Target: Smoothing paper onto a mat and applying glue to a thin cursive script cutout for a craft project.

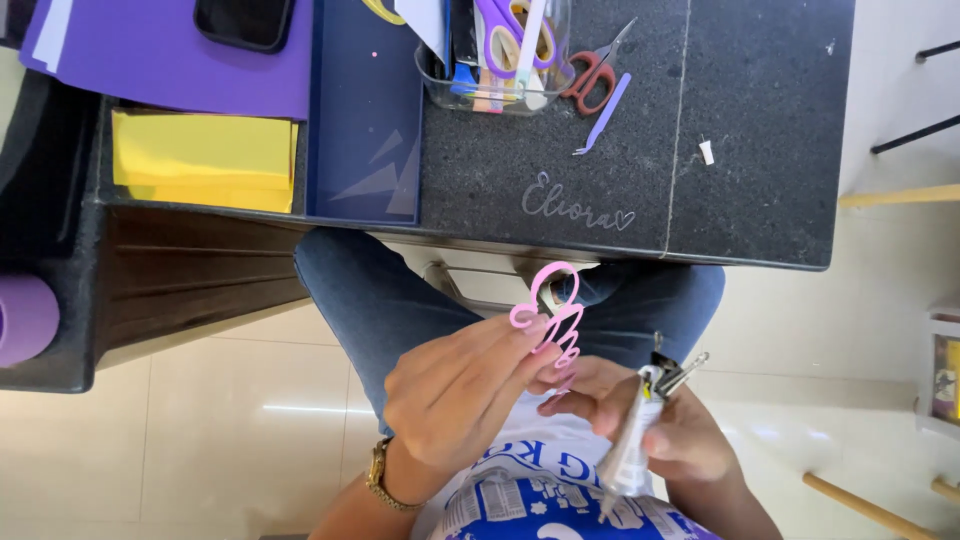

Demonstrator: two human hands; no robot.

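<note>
**Pink cutout held over lap, glue tube in other hand**

Pink looped cutout: thin curly foam or paper shape, held in the air above the lap, just below the edge of the dark table. Left hand: fingers pressed together, tips pinching the cutout's lower part; gold watch on the wrist. Right hand: fingers curled round a small white tube with a binder clip at its top end; its fingertips lie just under the cutout. On the table: clear tub of scissors and tools, red scissors beside it, blue tray, yellow paper, purple sheet, black phone.
</note>
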